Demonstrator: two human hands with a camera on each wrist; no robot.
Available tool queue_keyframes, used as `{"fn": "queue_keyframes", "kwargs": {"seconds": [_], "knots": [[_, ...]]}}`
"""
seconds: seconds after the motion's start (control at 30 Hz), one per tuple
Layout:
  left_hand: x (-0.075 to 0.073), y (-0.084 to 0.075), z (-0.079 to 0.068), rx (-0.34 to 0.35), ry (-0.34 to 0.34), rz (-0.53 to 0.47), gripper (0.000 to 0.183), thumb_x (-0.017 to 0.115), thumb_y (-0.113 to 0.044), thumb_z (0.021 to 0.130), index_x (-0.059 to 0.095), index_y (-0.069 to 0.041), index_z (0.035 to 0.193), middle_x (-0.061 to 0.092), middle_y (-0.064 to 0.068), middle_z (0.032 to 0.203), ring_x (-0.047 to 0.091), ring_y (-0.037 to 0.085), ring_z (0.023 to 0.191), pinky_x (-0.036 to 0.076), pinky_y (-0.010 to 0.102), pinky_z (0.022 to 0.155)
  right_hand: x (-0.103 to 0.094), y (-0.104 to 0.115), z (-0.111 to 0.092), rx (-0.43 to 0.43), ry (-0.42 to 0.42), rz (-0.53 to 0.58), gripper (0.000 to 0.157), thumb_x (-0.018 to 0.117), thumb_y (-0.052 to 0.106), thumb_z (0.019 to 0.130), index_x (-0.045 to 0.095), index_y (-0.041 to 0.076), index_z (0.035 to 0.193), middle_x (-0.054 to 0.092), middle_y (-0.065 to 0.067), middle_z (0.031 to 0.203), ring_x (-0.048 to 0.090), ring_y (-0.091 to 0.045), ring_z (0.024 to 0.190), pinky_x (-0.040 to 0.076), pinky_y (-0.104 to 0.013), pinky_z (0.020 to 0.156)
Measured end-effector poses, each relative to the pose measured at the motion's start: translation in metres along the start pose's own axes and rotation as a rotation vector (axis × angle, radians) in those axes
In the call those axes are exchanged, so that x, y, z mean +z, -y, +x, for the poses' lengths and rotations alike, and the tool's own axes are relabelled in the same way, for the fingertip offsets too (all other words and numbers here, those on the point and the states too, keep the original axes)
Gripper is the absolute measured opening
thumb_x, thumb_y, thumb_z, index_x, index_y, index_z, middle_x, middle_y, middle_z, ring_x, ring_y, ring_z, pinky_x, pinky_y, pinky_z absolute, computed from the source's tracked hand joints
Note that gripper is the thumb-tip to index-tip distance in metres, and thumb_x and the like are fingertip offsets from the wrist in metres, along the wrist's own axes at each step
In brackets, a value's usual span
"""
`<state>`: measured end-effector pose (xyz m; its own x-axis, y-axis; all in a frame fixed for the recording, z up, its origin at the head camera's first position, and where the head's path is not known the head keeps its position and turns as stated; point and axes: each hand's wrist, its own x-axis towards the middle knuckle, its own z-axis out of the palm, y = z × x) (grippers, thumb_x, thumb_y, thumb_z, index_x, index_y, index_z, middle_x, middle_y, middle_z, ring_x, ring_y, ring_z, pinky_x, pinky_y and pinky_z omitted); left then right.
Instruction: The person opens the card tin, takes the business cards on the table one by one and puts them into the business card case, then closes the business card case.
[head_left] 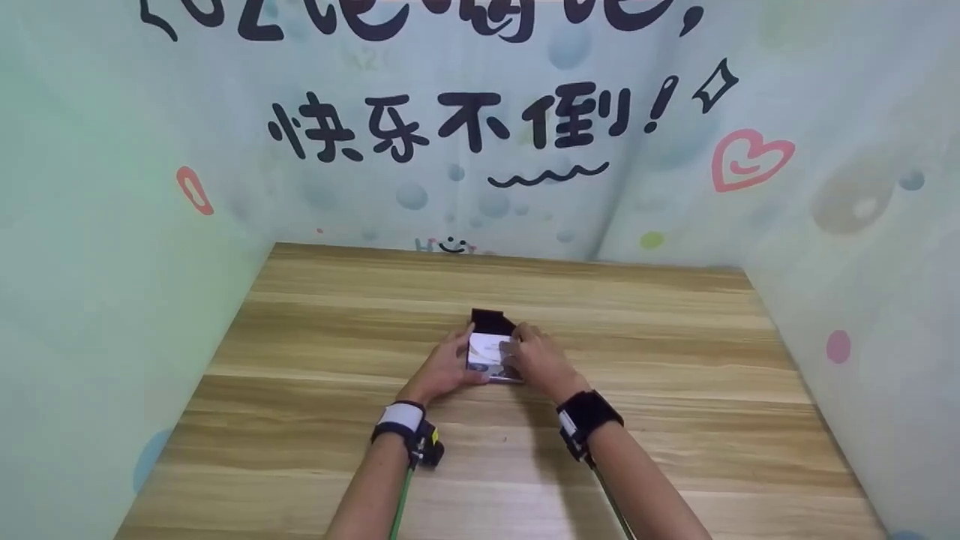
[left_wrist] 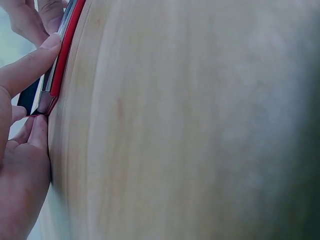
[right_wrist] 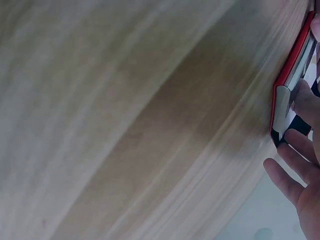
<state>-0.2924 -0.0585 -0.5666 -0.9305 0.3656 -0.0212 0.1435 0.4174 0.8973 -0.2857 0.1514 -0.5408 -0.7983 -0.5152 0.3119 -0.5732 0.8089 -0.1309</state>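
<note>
A small card case (head_left: 490,321) lies on the table with its black flap folded back toward the wall. Its outside is red and its edge silvery, as the left wrist view shows. Inside sits a white and grey card (head_left: 489,349). My left hand (head_left: 448,369) grips the case from the left, thumb along the near edge and fingers at the far left side. From the right, my right hand (head_left: 545,361) has its curled fingers at the case's right side and flap, the thumb over the card. In the right wrist view the case (right_wrist: 291,65) is partly cut off by the frame.
The wood-grain table (head_left: 315,330) spreads around both hands. Behind it rises a printed backdrop (head_left: 420,60) with dark lettering, and pale side walls (head_left: 90,285) stand left and right. Each wrist wears a strapped camera (head_left: 427,444) with a cable running back along the arm.
</note>
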Motion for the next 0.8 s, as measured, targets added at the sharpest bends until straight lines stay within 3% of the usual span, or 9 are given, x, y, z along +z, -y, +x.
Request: {"fn": "queue_keyframes", "kwargs": {"seconds": [0.2, 0.37, 0.6, 0.8], "knots": [[0.0, -0.002, -0.001, -0.013, 0.002, 0.021, 0.104, 0.086, -0.021, 0.076, 0.024, -0.008, 0.159, 0.022, 0.025, 0.164, 0.02, 0.042, 0.153, 0.018, 0.051, 0.126, 0.005, 0.001, -0.007, -0.042, -0.027, -0.034, 0.019, 0.069, 0.022, 0.093, 0.073, 0.007, 0.105, 0.064, -0.02, 0.109, 0.064, -0.035, 0.093, 0.059, -0.047, 0.078], [0.0, -0.003, -0.001, -0.041, 0.011, 0.021, 0.103, 0.085, -0.019, 0.077, 0.023, -0.014, 0.159, 0.02, 0.021, 0.165, 0.019, 0.04, 0.154, 0.018, 0.051, 0.126, 0.006, 0.003, -0.014, -0.092, -0.06, -0.047, 0.025, 0.069, 0.023, 0.093, 0.074, 0.005, 0.11, 0.065, -0.018, 0.102, 0.065, -0.031, 0.085, 0.059, -0.044, 0.075], [0.0, -0.002, 0.001, 0.01, 0.006, 0.016, 0.103, 0.085, -0.016, 0.077, 0.023, -0.011, 0.159, 0.025, 0.021, 0.164, 0.024, 0.039, 0.152, 0.021, 0.05, 0.126, 0.005, 0.005, -0.019, -0.129, -0.078, -0.09, 0.023, 0.065, 0.026, 0.096, 0.074, 0.009, 0.108, 0.065, -0.015, 0.1, 0.065, -0.027, 0.079, 0.059, -0.04, 0.068], [0.001, 0.0, 0.0, -0.006, 0.009, 0.022, 0.104, 0.085, -0.017, 0.077, 0.022, -0.012, 0.159, 0.023, 0.02, 0.165, 0.024, 0.038, 0.152, 0.021, 0.05, 0.126, 0.006, 0.006, -0.025, -0.122, -0.057, -0.113, 0.025, 0.065, 0.023, 0.095, 0.074, 0.01, 0.114, 0.066, -0.014, 0.103, 0.065, -0.026, 0.078, 0.059, -0.039, 0.07]]}}
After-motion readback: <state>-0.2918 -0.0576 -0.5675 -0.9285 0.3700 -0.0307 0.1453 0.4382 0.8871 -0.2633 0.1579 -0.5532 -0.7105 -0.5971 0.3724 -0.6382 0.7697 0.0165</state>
